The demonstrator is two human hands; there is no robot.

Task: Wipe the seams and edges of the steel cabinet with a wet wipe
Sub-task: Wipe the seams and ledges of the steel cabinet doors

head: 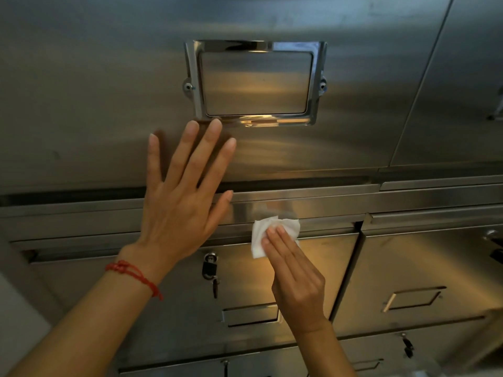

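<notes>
We wipe the brushed stainless steel cabinet (81,91) along the horizontal seam that runs below its large upper door, working well under the polished chrome rectangular label frame (255,81) fixed to that door. Our right hand (295,270), below and slightly right of the label frame, presses the crumpled white wet wipe (261,232) flat against the ledge with straight fingers held together, the fingertips on top of the cloth. Our left hand (185,191), just beneath the frame's lower left corner, lies spread and flat on the door, fingers apart and holding nothing, apparently bracing us; a red braided string bracelet (133,276) circles that wrist.

Below the frame and between our two forearms, a small dark padlock (210,265) hangs on the drawer front.

We judge the step in hand to be the wiping of this seam, with much of its length to either side left to do. The next move calls for steady pressure and a slide along the ledge, keeping the wipe's edge pushed into the groove.
</notes>
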